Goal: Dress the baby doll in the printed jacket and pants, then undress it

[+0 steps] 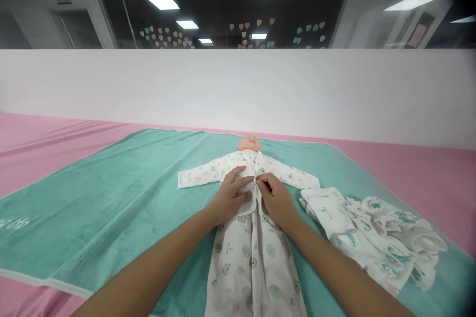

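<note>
A baby doll (249, 143) lies on its back, dressed in a white printed baby outfit (256, 262) with long sleeves stretched out to both sides. My left hand (233, 195) rests on the chest of the outfit with its fingers spread, the index fingertip at the front opening. Just to the right, my right hand (273, 195) is closed in a pinch on the edge of that opening. Whether a fastener sits between those fingertips is too small to make out. The lower part of the outfit reaches down past the bottom of the view.
A crumpled white printed cloth or garment (375, 233) lies to the right. Under everything is a teal blanket (122, 193) on a pink cover (44, 133). A low white wall (238, 89) with dark glass above it stands behind.
</note>
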A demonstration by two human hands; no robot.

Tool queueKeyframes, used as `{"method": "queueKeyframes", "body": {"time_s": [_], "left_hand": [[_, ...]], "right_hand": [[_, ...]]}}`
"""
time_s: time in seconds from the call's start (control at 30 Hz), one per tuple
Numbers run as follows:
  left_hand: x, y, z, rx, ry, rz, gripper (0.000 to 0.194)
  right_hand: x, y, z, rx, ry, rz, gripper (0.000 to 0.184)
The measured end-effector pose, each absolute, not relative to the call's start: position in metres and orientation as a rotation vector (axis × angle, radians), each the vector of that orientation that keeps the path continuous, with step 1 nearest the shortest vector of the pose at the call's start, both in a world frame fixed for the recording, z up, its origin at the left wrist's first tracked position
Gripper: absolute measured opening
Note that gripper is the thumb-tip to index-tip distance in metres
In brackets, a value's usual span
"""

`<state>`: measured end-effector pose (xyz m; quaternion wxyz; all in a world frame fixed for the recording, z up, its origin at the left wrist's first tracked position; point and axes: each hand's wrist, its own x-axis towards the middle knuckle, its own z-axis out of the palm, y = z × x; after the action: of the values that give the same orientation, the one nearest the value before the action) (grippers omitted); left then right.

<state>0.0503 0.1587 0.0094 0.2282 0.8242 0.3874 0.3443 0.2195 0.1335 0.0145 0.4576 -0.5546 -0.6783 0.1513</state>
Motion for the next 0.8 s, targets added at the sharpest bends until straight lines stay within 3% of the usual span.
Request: {"method": "queueKeyframes", "body": {"time_s": [0.53,0.8], "left_hand": [[0.058,0.153,0.011,2.412,1.056,0.954,0.047],[0.056,0.153,0.014,2.391,1.214,1.118,0.008]], "right_hand": [[0.226,0.145,0.012,-1.425,-1.595,0.296,0.023],[0.259,0.159,0.001,-1.444,-1.278,0.333,0.025]]}}
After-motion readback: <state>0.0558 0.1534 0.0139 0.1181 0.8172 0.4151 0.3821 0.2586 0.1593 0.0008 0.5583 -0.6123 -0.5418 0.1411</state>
